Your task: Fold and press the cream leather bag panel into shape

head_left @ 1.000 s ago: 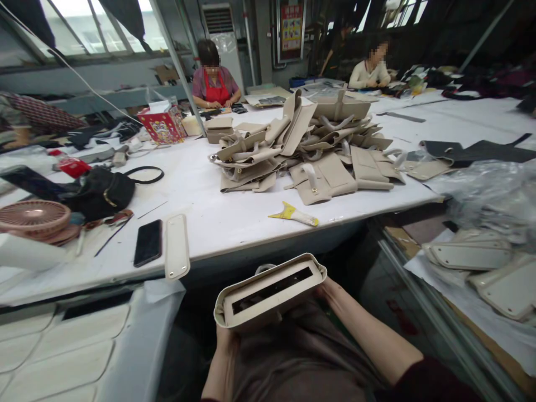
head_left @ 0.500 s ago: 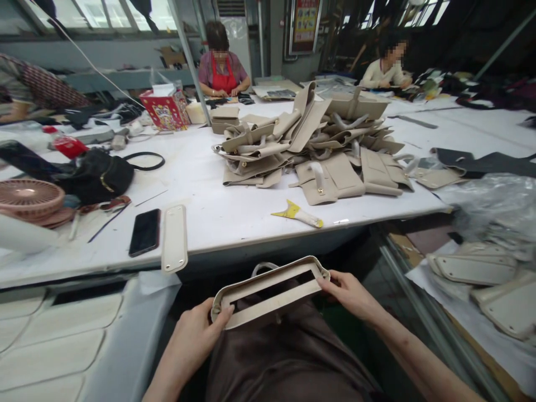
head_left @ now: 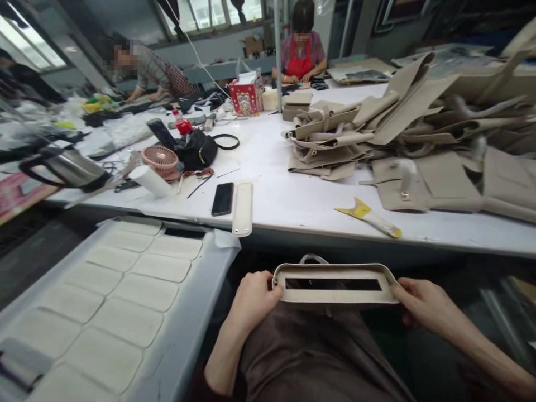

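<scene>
Btm centre of frame, over the lap: beige slotted panel (head_left: 335, 295) held flat, approx. level, below the table (head_left: 293, 201) edge. Left grip (head_left: 251, 296) clenched on its L end w/ thumb on top; right grip (head_left: 422, 304) grasping its R end. On table above: black phone (head_left: 222, 199) just beside beige strip (head_left: 243, 209), yellow scraper (head_left: 368, 215) further right, pile of beige pieces (head_left: 377, 123) upper right.

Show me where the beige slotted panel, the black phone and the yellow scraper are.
beige slotted panel (head_left: 335, 296), head view, lower band under the slot.
black phone (head_left: 222, 199), head view, middle of the screen.
yellow scraper (head_left: 357, 209), head view, its yellow end.
</scene>
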{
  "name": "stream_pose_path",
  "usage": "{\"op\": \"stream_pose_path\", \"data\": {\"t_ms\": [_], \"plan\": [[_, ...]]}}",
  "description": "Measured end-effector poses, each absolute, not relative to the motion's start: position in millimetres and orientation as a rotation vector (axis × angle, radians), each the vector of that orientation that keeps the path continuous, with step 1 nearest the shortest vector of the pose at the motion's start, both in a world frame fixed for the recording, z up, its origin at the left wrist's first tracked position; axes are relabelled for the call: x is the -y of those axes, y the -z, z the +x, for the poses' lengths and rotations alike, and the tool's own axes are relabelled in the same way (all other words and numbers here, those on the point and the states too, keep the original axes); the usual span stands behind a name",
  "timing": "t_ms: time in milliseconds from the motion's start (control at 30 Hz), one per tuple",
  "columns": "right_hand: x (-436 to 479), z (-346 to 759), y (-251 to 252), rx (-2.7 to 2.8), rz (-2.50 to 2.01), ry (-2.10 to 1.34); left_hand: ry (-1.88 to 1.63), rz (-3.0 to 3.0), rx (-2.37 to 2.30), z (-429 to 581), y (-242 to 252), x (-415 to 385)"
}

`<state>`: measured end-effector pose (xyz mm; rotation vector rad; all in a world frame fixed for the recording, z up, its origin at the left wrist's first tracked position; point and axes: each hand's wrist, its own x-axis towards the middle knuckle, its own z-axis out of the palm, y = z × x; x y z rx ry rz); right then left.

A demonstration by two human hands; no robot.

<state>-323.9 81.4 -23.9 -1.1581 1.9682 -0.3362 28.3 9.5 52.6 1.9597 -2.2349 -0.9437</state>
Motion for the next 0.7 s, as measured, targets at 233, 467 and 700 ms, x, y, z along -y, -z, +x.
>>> {"op": "stream_pose_path", "data": {"t_ms": [233, 467, 700], "plan": [[-74.2, -310.5, 21.5, -2.264, -1.566, 0.236, 0.615, 2.113, 2.439, 22.3, -43.8, -9.5], [-78.2, -295.3, 9.1, -2.352, -1.609, 0.199, 0.673, 2.243, 2.485, 20.0, -32.7, -11.8], [-92.2, -290.9, 4.8, -2.299, -1.462, 0.427, 0.917, 2.262, 2.331, 25.5, -28.5, -13.3]]}}
